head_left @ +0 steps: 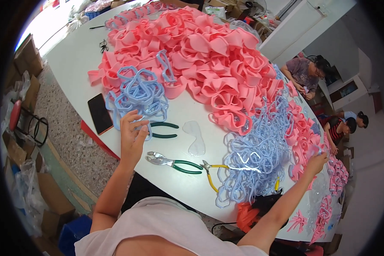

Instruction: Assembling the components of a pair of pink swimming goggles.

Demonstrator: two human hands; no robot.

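My left hand (pixel 133 130) is raised at the near edge of a tangle of light blue soft frames (pixel 136 96), its fingers curved and apart. Just right of it are the green handles (pixel 164 130) of one tool. My right hand (pixel 316 164) reaches far to the right over pink pieces (pixel 301 141), fingers closed on something small and blurred that I cannot make out. A clear goggle-shaped lens (pixel 195 138) lies mid-table. Closer to me are slip-joint pliers with green handles (pixel 170 162) and yellow-handled cutters (pixel 212 174).
A high heap of pink soft pieces (pixel 200 55) covers the far table. Blue frames (pixel 256 158) pile up right of centre. A black phone (pixel 99 114) lies at the left edge. An orange bag (pixel 246 215) sits at the near edge. Another person (pixel 303 72) works across the table.
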